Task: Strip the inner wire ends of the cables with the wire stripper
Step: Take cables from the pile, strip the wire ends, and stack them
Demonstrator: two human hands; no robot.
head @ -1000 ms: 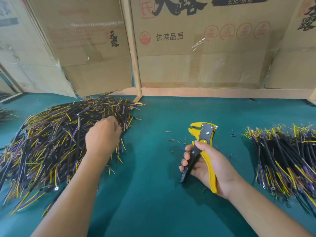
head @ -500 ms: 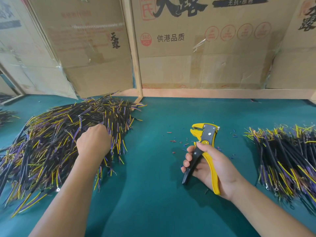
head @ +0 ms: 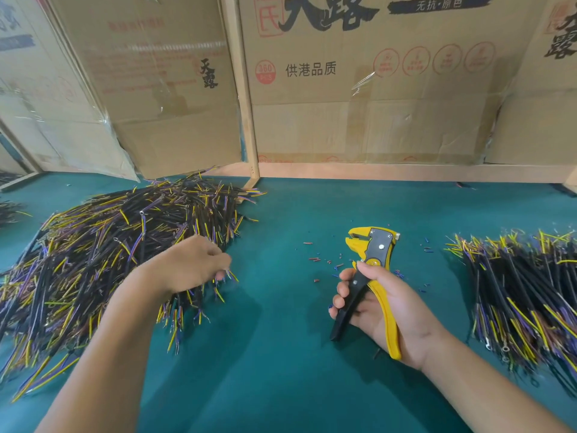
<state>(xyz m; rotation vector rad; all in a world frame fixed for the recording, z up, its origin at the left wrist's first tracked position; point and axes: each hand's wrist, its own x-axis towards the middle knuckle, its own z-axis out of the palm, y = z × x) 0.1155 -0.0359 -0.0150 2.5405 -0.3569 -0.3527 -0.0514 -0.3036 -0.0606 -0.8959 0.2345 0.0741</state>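
A big heap of black cables [head: 93,251] with yellow and purple inner wires lies on the left of the green table. My left hand [head: 193,264] is at the heap's right edge, fingers pinched on a cable [head: 229,274] whose wire ends stick out past my fingertips. My right hand [head: 393,310] holds a yellow and black wire stripper [head: 371,260] by its handles, jaws pointing away from me and apart from the cable.
A second pile of cables [head: 527,292] lies at the right edge. Small bits of stripped insulation [head: 318,260] are scattered near the stripper's jaws. Cardboard boxes [head: 359,89] and a wooden frame [head: 249,135] wall off the back of the table [head: 281,354].
My left hand has come out of the heap toward the right and nearer me, now pinching a cable. My right hand with the stripper has stayed where it was.
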